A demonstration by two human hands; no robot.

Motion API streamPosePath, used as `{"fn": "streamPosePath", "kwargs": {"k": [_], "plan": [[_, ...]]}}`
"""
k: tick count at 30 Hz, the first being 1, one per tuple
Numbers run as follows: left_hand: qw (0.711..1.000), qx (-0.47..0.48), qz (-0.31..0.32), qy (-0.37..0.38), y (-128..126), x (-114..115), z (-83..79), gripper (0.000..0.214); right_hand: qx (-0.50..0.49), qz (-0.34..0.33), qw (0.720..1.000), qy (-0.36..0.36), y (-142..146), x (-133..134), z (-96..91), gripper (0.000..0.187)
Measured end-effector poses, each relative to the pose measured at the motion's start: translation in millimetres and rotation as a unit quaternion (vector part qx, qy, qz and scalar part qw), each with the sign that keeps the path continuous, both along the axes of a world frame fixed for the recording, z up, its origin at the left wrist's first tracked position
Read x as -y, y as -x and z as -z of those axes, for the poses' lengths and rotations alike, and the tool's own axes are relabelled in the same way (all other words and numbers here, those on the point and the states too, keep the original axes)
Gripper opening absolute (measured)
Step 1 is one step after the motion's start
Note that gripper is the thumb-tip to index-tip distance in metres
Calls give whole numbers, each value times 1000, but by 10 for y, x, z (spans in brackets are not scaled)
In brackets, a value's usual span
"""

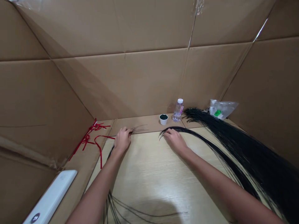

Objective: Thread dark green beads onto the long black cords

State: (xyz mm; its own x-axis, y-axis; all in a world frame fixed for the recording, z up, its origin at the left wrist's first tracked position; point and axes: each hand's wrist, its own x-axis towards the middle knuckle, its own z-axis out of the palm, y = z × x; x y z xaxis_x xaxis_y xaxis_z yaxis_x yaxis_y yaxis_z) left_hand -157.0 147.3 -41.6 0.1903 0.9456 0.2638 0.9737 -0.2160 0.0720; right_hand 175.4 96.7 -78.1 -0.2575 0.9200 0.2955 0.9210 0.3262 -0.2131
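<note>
My left hand (122, 139) is closed around a few thin black strands (137, 127); their tips stick out to the right past my fingers. Their long tails (130, 210) run down under my left forearm and fan out across the near part of the table. My right hand (175, 140) has its fingers bent at the tip end of a slimmer bundle of black strands (205, 138), pinching there. That bundle curves away to the lower right, behind my right forearm. Some fingertips of my right hand are hidden by the strands.
A thick bundle of black strands (235, 140) lies at the right. Along the back stand a small white cup (163, 119) with dark contents, a capped bottle (178, 111) and a clear plastic bag (223, 109). Red ribbons (87, 138) and a white device (52, 196) lie left. Cardboard walls (121, 84) enclose the table (144, 168).
</note>
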Motion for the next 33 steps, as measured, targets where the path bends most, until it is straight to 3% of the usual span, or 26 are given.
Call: {"fn": "streamPosePath", "kwargs": {"k": [6, 9, 12, 17, 23, 28, 33], "plan": [[1000, -17, 13, -9, 61, 49, 63, 28, 29, -19, 999, -17, 45, -18, 71, 24], [1000, -22, 13, -14, 57, 93, 67, 27, -57, -16, 997, -43, 37, -13, 67, 24], [999, -27, 11, -26, 25, 131, 41, 26, -191, 0, 977, -92, -13, -37, -20, 27], [998, -17, -22, -55, -48, 202, -113, 25, -294, -15, 938, -186, -150, -155, -431, 21], [993, 80, -29, -87, -115, 179, -313, 21, -338, 0, 900, -276, -278, -246, -1014, 17], [961, 248, -55, -113, -117, 16, -406, 17, -348, -5, 891, -292, -447, -324, -1393, 13], [949, 270, -47, -154, -86, -73, -564, 16, -419, 2, 853, -311, -642, -458, -1793, 14]]}}
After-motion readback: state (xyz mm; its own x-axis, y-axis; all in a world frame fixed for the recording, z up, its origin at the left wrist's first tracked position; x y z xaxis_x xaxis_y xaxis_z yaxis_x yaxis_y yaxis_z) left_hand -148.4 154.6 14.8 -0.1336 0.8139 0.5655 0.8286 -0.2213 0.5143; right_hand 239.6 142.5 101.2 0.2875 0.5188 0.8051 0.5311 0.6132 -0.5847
